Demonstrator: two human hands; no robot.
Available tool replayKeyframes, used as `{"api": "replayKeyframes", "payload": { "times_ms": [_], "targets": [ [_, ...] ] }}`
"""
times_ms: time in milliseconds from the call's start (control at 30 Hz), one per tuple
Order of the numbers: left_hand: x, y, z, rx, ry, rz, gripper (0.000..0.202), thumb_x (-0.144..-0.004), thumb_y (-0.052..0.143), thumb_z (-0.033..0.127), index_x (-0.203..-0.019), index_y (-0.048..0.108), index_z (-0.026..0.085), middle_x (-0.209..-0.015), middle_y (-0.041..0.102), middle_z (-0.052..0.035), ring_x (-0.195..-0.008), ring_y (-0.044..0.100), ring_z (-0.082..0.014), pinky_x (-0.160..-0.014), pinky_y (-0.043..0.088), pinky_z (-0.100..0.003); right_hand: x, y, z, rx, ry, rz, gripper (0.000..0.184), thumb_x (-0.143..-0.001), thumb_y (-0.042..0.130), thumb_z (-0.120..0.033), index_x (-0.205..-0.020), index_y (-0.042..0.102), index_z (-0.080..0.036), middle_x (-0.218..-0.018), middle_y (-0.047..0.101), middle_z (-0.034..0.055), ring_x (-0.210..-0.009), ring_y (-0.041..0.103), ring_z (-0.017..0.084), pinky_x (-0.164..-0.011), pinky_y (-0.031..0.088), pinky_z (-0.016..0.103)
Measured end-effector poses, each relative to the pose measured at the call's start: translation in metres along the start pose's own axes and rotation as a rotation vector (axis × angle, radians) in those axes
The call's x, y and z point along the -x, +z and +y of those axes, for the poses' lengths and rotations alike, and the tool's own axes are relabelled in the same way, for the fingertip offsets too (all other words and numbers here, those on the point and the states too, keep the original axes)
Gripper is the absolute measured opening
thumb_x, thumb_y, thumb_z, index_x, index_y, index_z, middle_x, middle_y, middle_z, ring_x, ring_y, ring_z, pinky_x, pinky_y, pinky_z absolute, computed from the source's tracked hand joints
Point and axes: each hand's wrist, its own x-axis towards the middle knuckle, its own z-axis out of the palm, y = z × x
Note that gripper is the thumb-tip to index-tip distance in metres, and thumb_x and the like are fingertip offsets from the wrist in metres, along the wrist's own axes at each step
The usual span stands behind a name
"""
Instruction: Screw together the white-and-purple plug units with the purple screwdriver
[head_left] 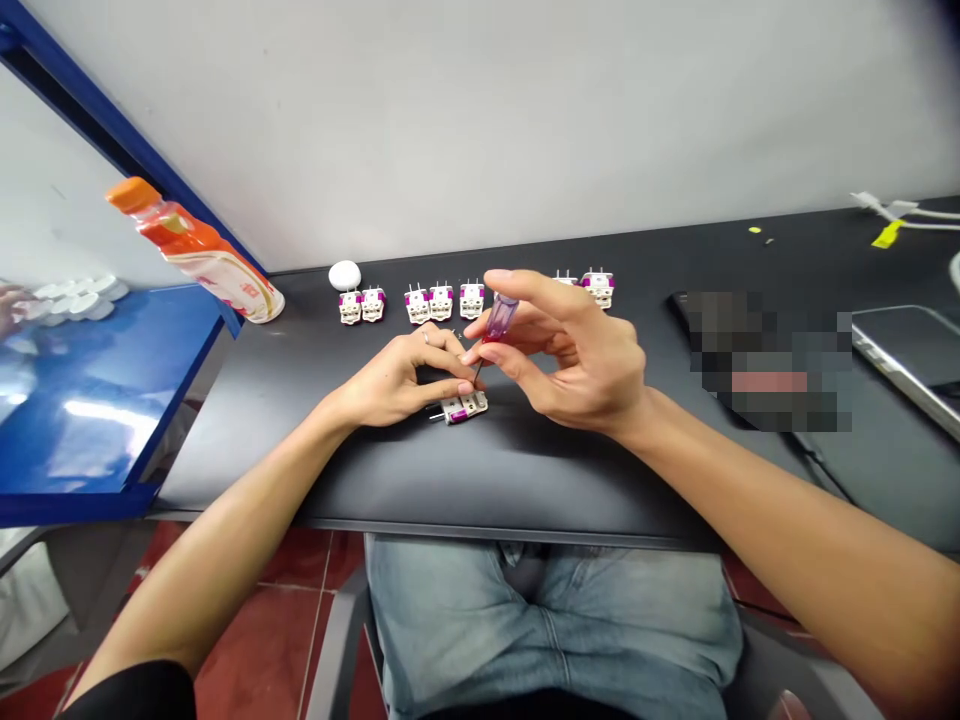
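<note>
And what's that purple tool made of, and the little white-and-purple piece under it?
The purple tool has a glossy, see-through handle, probably plastic; its thin, straight, dark shaft is likely metal. The white-and-purple piece looks like hard plastic, opaque and smooth, with silvery prongs that seem metal.

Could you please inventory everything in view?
Screwdriver: one, purple handle, centre
Plug module: one, white and purple, centre
Other modules: at least seven, white and purple, farther back
Round object: one, white, back left
Bottle: one, orange and white, left
Pixelated object: one, dark, right
Device: one, black and silver, far right
Cables: several, white, back right
Table: one, black, centre
Side table: one, blue, left
Round pieces: several, white, far left
Floor tiles: several, red, below
Chair: at least one, grey, below
Jeans: one pair, blue, below
Left hand: one, on plug module
Right hand: one, holding screwdriver
</note>
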Motion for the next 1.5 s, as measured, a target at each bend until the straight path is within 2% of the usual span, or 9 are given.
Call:
{"api": "replayKeyframes", "payload": {
  "times_ms": [167, 333, 600, 833, 1000, 1133, 1233, 1400, 1500],
  "targets": [
    [0.001, -0.002, 0.000, -0.030, -0.003, -0.078, 0.032, -0.109, 0.073, 0.051, -0.104, 0.090, 0.025, -0.108, 0.083, -0.0089, -0.115, 0.065, -0.0289, -0.108, 0.051, -0.044, 0.003, 0.001, 0.003, 0.070, -0.002, -0.048, 0.066, -0.107, 0.069, -0.012, -0.167, 0.052, -0.034, -0.157, 0.073, 0.0015, -0.109, 0.087, 0.019, -0.092, 0.079, 0.032],
    [0.001, -0.005, 0.002, -0.057, -0.007, -0.083, 0.029, -0.110, 0.073, 0.046, -0.106, 0.089, 0.022, -0.110, 0.081, -0.0080, -0.111, 0.062, -0.0258, -0.106, 0.047, -0.039, 0.005, 0.003, 0.006, 0.070, -0.046, -0.037, 0.063, -0.110, 0.065, -0.013, -0.168, 0.051, -0.033, -0.155, 0.074, 0.0018, -0.109, 0.086, 0.017, -0.095, 0.077, 0.030],
    [0.002, -0.007, -0.001, -0.089, -0.007, -0.092, 0.034, -0.110, 0.071, 0.049, -0.105, 0.088, 0.020, -0.113, 0.079, -0.0106, -0.111, 0.062, -0.0276, -0.104, 0.049, -0.041, 0.008, 0.007, 0.011, 0.063, -0.061, -0.045, 0.066, -0.109, 0.067, -0.011, -0.168, 0.050, -0.034, -0.151, 0.076, 0.0022, -0.114, 0.086, 0.018, -0.102, 0.075, 0.030],
    [0.001, -0.004, -0.002, -0.105, 0.003, -0.072, 0.025, -0.108, 0.074, 0.041, -0.101, 0.087, 0.020, -0.098, 0.078, -0.0070, -0.099, 0.062, -0.0240, -0.098, 0.049, -0.038, 0.007, 0.008, 0.010, 0.081, -0.001, -0.090, 0.061, -0.111, 0.065, -0.014, -0.167, 0.053, -0.031, -0.153, 0.075, 0.0042, -0.113, 0.087, 0.019, -0.103, 0.075, 0.032],
    [0.001, -0.010, 0.002, -0.075, 0.033, -0.074, 0.020, -0.106, 0.076, 0.037, -0.102, 0.085, 0.020, -0.101, 0.081, -0.0061, -0.094, 0.069, -0.0206, -0.091, 0.053, -0.033, 0.004, 0.005, 0.005, 0.076, -0.017, -0.098, 0.055, -0.110, 0.062, -0.010, -0.163, 0.059, -0.027, -0.151, 0.078, 0.0065, -0.117, 0.085, 0.018, -0.099, 0.074, 0.028],
    [0.003, -0.017, 0.011, -0.114, -0.046, -0.078, 0.029, -0.094, 0.088, 0.043, -0.108, 0.084, 0.018, -0.102, 0.083, -0.0053, -0.090, 0.071, -0.0196, -0.083, 0.056, -0.031, -0.002, 0.001, 0.002, 0.064, 0.011, -0.087, 0.043, -0.109, 0.067, -0.014, -0.151, 0.069, -0.025, -0.136, 0.083, 0.0058, -0.102, 0.086, 0.016, -0.091, 0.075, 0.027],
    [0.004, -0.017, 0.015, -0.114, -0.060, -0.113, 0.027, -0.089, 0.092, 0.037, -0.106, 0.084, 0.018, -0.097, 0.082, -0.0037, -0.084, 0.071, -0.0176, -0.080, 0.058, -0.029, -0.009, -0.003, 0.002, 0.196, -0.044, -0.083, 0.031, -0.106, 0.075, -0.021, -0.136, 0.073, -0.024, -0.114, 0.085, 0.0020, -0.083, 0.080, 0.013, -0.080, 0.073, 0.026],
    [0.004, -0.013, 0.015, -0.099, -0.065, -0.123, 0.022, -0.089, 0.087, 0.033, -0.104, 0.084, 0.017, -0.095, 0.082, -0.0034, -0.084, 0.073, -0.0174, -0.081, 0.060, -0.028, -0.026, -0.013, -0.001, 0.374, -0.118, -0.350, 0.033, -0.115, 0.053, -0.022, -0.145, 0.063, -0.019, -0.130, 0.083, 0.0093, -0.096, 0.081, 0.018, -0.087, 0.067, 0.032],
    [0.004, -0.012, 0.012, -0.090, -0.044, -0.106, 0.023, -0.087, 0.088, 0.033, -0.103, 0.084, 0.017, -0.092, 0.081, -0.0032, -0.083, 0.073, -0.0176, -0.080, 0.060, -0.028, -0.038, -0.018, -0.006, 0.418, -0.132, -0.446, 0.026, -0.115, 0.052, -0.021, -0.135, 0.068, -0.018, -0.118, 0.085, 0.0065, -0.084, 0.077, 0.016, -0.075, 0.059, 0.029]
  ]
}}
